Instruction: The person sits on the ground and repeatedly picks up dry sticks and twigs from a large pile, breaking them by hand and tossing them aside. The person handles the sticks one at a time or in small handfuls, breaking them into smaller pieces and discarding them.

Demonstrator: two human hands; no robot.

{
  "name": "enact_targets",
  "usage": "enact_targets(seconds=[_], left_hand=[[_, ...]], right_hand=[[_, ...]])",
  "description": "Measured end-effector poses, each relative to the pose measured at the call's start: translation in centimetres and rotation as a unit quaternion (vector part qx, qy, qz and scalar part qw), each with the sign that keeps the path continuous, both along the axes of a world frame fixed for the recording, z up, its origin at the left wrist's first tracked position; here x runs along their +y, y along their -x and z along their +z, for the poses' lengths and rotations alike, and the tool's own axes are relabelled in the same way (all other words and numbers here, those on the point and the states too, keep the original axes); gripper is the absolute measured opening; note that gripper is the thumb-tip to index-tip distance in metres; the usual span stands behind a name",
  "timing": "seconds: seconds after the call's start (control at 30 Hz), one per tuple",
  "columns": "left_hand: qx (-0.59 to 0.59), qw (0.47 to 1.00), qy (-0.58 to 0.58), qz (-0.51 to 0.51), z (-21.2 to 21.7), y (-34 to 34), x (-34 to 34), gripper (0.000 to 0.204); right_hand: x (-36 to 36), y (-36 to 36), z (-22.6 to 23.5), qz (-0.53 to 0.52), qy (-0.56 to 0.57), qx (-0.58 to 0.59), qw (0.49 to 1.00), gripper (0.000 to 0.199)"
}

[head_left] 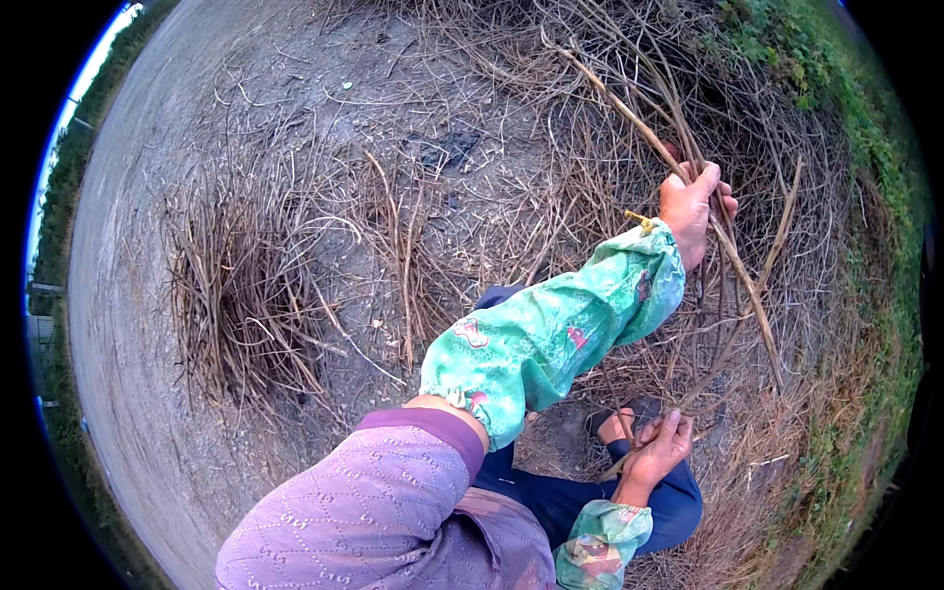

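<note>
Two hands work outdoors over bare, grey, packed ground (147, 324) strewn with dry stalks. Reaching up and across, the left hand (694, 208) is closed around several long dry sticks (629, 116) that run up-left from its fist and trail down-right past it. Lower and nearer the body, the right hand (657, 449) has its fingers curled over a thin stick (710, 379) beside a sandalled foot (619, 423). Far to the left of both hands lies a heap of dry stalks (241, 295); to their right, a green grassy verge (875, 324).
</note>
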State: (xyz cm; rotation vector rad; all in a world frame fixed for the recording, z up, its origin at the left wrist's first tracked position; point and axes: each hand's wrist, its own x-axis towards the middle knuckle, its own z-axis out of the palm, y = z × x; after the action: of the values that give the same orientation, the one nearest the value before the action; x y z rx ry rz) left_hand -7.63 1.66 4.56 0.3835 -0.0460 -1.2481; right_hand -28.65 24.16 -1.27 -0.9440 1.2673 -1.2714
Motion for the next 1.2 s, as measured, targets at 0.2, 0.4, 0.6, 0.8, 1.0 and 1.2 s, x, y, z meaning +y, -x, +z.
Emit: enact_targets(seconds=[0.2,0.4,0.6,0.8,1.0,1.2], left_hand=[[-0.183,0.978,0.039,0.097,1.2,0.1,1.1,0.021],[-0.139,0.984,0.091,0.069,2.5,2.7,3.4,0.027],[-0.289,0.951,0.004,0.114,2.4,-4.1,1.9,0.022],[-0.368,0.929,-0.026,-0.03,0.7,-3.7,3.1,0.018],[-0.394,0.885,0.029,-0.247,-1.2,6.6,6.2,0.027],[-0.45,0.864,0.006,-0.228,-2.7,7.4,6.8,0.023]], right_hand=[[-2.8,-2.0,2.6,0.001,-0.117,-0.128,0.985,0.026],[-9.2,1.0,0.1,-0.103,-0.171,-0.322,0.925,0.031],[-10.6,5.9,-2.0,-0.325,-0.011,-0.144,0.935,0.026],[-10.6,5.7,1.7,-0.306,0.099,-0.107,0.941,0.021],[-8.9,-1.6,1.7,-0.091,0.202,0.368,0.903,0.015],[-7.6,-1.8,2.0,-0.039,0.12,0.218,0.968,0.015]])
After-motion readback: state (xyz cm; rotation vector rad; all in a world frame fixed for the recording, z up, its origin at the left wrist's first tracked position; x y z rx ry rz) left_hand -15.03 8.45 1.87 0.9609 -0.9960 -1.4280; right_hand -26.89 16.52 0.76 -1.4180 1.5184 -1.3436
